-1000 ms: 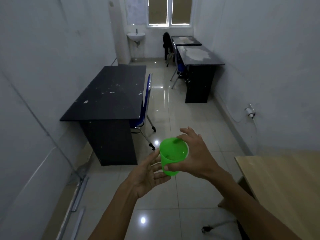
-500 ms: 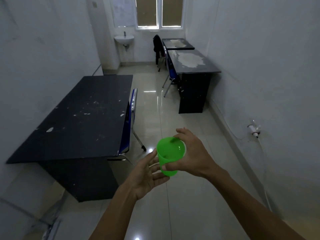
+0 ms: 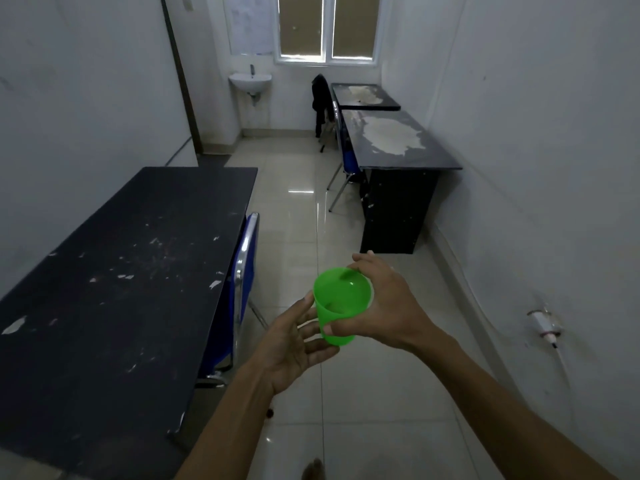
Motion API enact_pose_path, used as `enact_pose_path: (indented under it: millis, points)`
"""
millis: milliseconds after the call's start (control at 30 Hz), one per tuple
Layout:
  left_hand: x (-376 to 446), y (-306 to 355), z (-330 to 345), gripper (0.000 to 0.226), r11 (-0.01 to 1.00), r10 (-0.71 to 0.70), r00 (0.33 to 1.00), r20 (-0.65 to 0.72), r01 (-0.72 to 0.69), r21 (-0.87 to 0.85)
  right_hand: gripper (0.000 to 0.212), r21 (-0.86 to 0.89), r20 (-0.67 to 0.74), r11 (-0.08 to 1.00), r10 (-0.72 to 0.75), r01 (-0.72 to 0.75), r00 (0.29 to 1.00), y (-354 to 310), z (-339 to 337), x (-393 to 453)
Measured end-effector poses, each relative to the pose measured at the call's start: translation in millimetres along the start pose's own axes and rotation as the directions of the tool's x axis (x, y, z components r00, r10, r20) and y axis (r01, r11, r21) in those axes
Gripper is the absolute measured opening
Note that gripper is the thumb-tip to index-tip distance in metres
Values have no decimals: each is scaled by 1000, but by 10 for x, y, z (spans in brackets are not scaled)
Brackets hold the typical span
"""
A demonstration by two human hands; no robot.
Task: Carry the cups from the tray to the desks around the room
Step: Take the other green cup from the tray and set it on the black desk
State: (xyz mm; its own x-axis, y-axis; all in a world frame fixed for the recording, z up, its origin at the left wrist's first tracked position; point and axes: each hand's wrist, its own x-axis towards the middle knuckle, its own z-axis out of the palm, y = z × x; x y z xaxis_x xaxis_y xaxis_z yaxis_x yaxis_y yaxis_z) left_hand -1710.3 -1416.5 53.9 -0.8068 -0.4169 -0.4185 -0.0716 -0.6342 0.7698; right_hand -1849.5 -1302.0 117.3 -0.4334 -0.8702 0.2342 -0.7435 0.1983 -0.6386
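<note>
A bright green plastic cup [image 3: 341, 303] is upright in front of me over the tiled floor. My right hand [image 3: 384, 306] grips it from the right, fingers around its rim and side. Just below and left of the cup is my left hand [image 3: 294, 344], palm up with fingers spread, its fingertips touching or nearly touching the cup's base. A long black desk [image 3: 114, 289] with a scuffed top lies close on my left. Two more black desks stand along the right wall, the nearer desk [image 3: 391, 140] and the far desk [image 3: 363, 97], both with pale worn patches.
A blue chair [image 3: 242, 289] is tucked against the left desk. Another blue chair [image 3: 344, 154] is beside the nearer right desk, and a dark garment [image 3: 320, 98] hangs by the far one. A sink [image 3: 250, 81] and window are at the back. A wall plug [image 3: 543, 327] is low on the right.
I have moved forward down the room: the left desk is now beside me and the wooden desk at right has left view. Both hands keep the same hold around the cup.
</note>
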Motion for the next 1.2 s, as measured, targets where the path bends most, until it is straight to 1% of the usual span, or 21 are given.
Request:
enact_pose_path:
  millis: [300, 433, 667, 800, 967, 1033, 1200]
  points:
    - [1576, 1096, -212, 69, 1000, 7, 1000, -9, -7, 14, 91, 21, -7, 1000, 12, -12, 1000, 513, -68, 1803]
    - [2160, 1461, -280, 68, 1000, -4, 1000, 4, 4, -15, 94, 12, -10, 1000, 21, -21, 1000, 723, -73, 2456]
    - [3178, 2016, -436, 85, 1000, 13, 1000, -12, -13, -9, 92, 43, 24, 999, 9, -10, 1000, 1184, -15, 3586]
    - [3818, 2346, -535, 79, 998, 49, 997, -54, -51, -36, 88, 81, 46, 996, -30, 26, 999, 1491, 29, 4342]
    - [4613, 2820, -642, 58, 992, 80, 989, -126, -92, -91, 88, 101, 92, 992, -82, 72, 992, 1868, 83, 5378]
    - [4879, 2997, -695, 57, 987, 92, 984, -156, -111, -114, 88, 106, 121, 990, -105, 92, 987, 1980, 116, 5755]
    - [5399, 3364, -894, 61, 973, 97, 962, -254, -146, -178, 89, 130, 211, 985, -139, 113, 968, 2122, 258, 6603]
